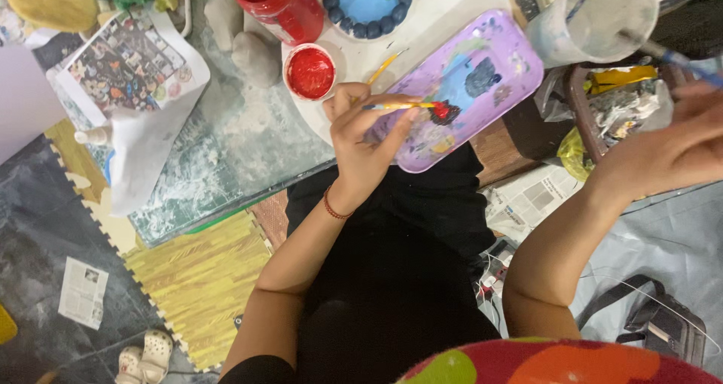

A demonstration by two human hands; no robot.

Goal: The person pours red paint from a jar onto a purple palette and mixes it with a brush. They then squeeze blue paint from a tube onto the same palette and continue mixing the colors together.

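The left hand (365,132) pinches a thin yellow-handled paintbrush (403,106) between thumb and fingertips, its red-loaded tip resting on the lilac oblong plastic tray (504,60) smeared with blue, black and red paint, which lies just beyond the fingers. Just beside the thumb stands a small white cup of red paint (310,71), near a red plastic jar (277,4). The right hand (678,147), well apart, is blurred near a cloudy plastic cup (595,15); its grip cannot be told.
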